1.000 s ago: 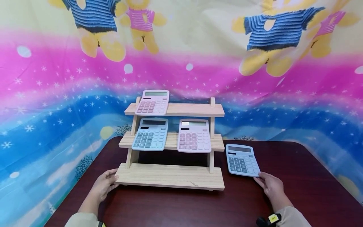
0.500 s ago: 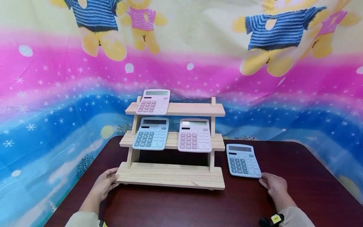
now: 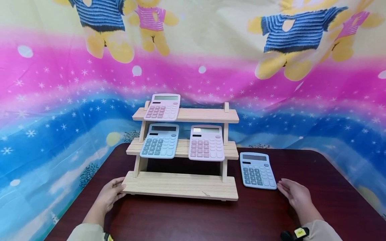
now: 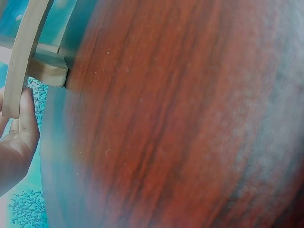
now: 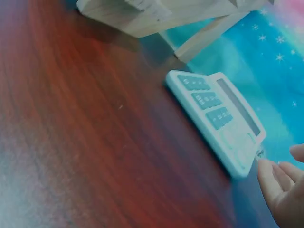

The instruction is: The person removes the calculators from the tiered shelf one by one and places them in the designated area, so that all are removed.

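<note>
Your right hand (image 3: 297,196): fingers relaxed, now off the blue calculator (image 3: 258,170), which lies released on the bench (image 3: 181,217); your left hand (image 3: 110,194): gripping the three-tier wooden shelf (image 3: 181,185).

I see pale pink on the top calculator (image 3: 163,107) and the middle-right calculator (image 3: 206,143), both with dusky rose number keys (image 3: 200,151). The middle-left calculator (image 3: 159,141) and the rightmost calculator (image 3: 258,170) are light blue with grey-blue number keys. The rack (image 3: 181,186) is pale grained wood, the bench (image 3: 187,221) dark reddish brown, the sleeves (image 3: 86,233) beige. Cream, magenta and blue bands cross the backdrop (image 3: 181,68), with white snowflakes (image 3: 31,133) and blue-striped shirts (image 3: 292,35).
</note>
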Demonstrator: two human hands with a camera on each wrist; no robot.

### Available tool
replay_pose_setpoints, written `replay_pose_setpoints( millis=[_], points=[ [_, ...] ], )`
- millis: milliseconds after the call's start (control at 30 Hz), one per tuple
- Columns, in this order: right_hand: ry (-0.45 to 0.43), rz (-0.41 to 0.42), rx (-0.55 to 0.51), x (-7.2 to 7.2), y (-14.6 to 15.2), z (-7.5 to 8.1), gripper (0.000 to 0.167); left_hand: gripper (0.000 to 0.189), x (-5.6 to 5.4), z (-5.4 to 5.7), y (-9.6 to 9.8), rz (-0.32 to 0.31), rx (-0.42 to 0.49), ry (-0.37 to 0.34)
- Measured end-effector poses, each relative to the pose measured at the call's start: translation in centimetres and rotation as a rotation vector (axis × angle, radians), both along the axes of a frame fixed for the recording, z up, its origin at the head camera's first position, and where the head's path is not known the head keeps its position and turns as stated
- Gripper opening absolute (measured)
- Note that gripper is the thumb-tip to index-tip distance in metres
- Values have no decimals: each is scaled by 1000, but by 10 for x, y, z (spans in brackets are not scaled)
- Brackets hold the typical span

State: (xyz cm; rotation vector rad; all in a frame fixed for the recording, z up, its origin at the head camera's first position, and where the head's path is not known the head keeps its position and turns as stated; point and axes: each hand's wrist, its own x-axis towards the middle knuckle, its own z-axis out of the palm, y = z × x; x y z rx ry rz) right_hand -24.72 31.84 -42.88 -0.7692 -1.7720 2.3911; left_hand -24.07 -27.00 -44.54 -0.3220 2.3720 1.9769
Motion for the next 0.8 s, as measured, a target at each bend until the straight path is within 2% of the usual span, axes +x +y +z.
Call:
replay_pose_setpoints(
  millis=[33,200,267,400,500,667,767,800],
  points=[
    [3,15,-2,0,-1,2,50,48,0,0,0,3,0,-1],
    [24,67,-32,-3,-1,8,54,50,1,2,0,13,18,-5],
    [47,87,-79,-10,5,1,59,50,1,2,0,14,33,-8],
    [137,133,-208,-33,18,-23,75,52,2,4,-2,14,61,-18],
    [190,159,-267,-48,20,-35,79,53,3,4,-3,20,77,-22],
    [237,189,-262,-59,15,-37,71,54,3,1,0,20,93,-17],
    [250,224,-238,-54,1,-23,64,53,3,1,2,21,90,-13],
    [277,247,-256,-53,-3,-20,55,52,3,2,2,23,86,-12]
  ],
)
